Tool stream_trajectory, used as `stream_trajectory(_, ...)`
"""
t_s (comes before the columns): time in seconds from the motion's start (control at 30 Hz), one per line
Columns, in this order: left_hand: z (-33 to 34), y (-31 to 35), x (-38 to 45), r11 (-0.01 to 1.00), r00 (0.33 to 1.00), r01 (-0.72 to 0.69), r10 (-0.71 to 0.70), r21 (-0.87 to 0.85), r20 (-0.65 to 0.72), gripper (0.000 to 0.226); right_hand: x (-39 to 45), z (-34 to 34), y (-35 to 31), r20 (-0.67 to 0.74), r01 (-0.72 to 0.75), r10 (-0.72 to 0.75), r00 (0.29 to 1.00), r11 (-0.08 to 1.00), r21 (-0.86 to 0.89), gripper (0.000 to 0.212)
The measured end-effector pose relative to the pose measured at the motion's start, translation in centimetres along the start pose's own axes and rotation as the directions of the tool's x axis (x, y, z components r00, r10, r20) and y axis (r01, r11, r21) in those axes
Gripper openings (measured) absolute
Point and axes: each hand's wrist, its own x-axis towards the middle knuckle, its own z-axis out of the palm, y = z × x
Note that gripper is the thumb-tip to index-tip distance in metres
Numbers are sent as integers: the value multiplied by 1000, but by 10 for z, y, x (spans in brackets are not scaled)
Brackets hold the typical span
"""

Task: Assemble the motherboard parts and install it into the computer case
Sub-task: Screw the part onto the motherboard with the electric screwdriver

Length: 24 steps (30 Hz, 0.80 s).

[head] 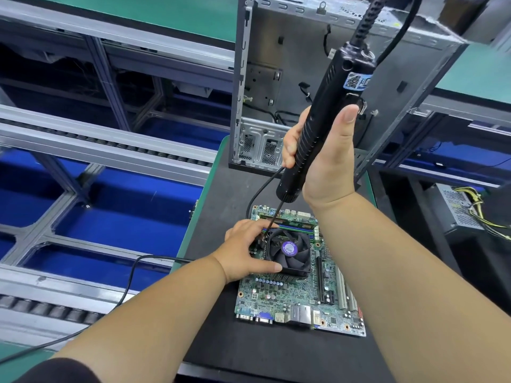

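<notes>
Right hand (318,156) wraps the screwdriver (320,128); left hand (246,250) pinches the fan (289,251); keep the bit upright on the screw

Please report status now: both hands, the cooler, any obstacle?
Right hand grips screwdriver, bit at cooler corner. Left hand holds cooler on motherboard. No obstacle seen.

Black mat (229,352) on green-edged bench, motherboard (287,297) flat on it, computer case (298,87) behind
</notes>
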Motion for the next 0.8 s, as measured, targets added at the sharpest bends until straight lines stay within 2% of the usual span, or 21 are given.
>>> stream_trajectory(0.17,1,0,-1,1000,1000,-25,25,18,-7,88,-2,9,1,39,-6,7,999,1000,-13,101)
stream_trajectory(0.33,0,2,-2,1000,1000,-26,26,9,-9,84,-5,17,3,68,21,-18,998,998,-51,95)
stream_trajectory(0.57,0,1,-3,1000,1000,-13,13,25,-5,91,-4,9,3,18,12,-12,1000,1000,-1,108)
stream_trajectory(0.8,0,3,-3,999,999,-36,36,11,-15,81,-13,10,-2,61,30,-31,998,999,18,99)
